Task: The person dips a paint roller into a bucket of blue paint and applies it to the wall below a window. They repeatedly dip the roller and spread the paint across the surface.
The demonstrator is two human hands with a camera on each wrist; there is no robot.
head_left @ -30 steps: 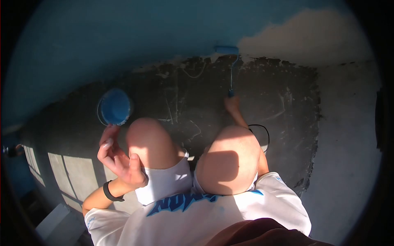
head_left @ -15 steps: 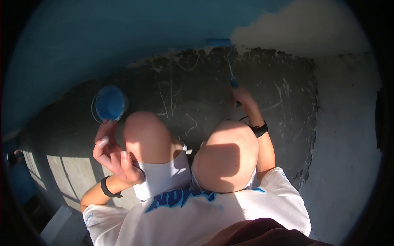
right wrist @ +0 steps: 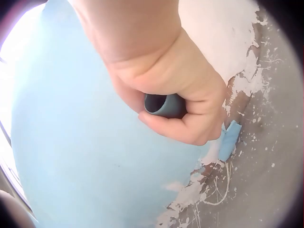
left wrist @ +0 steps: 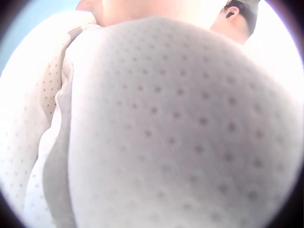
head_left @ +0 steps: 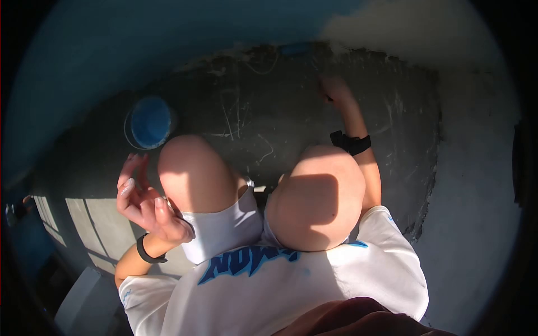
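My right hand [head_left: 337, 91] grips the handle of a paint roller, its arm stretched forward past my knee. In the right wrist view, the fingers wrap round the dark handle [right wrist: 166, 105], whose hollow end shows. The blue roller cover [right wrist: 230, 141] lies at the ragged border between blue paint and grey surface; it is dim in the head view. My left hand [head_left: 154, 210] rests palm up by my thigh, fingers loosely bent, holding nothing. Just beyond its fingertips stands a bucket [head_left: 168, 120], blue inside, with a thin wire handle. White dotted cloth fills the left wrist view.
Blue paint [head_left: 185, 33] covers the wall ahead on the left, and a pale patch [head_left: 392, 28] is at the right. Between wall and knees lies a dark grey surface [head_left: 302, 120] with white scratches and specks. A white block [head_left: 84, 297] stands at the lower left.
My right hand has moved forward, away from my knee and closer to the roller cover. The cover has shifted slightly left and up in view. My left hand stays by the thigh.
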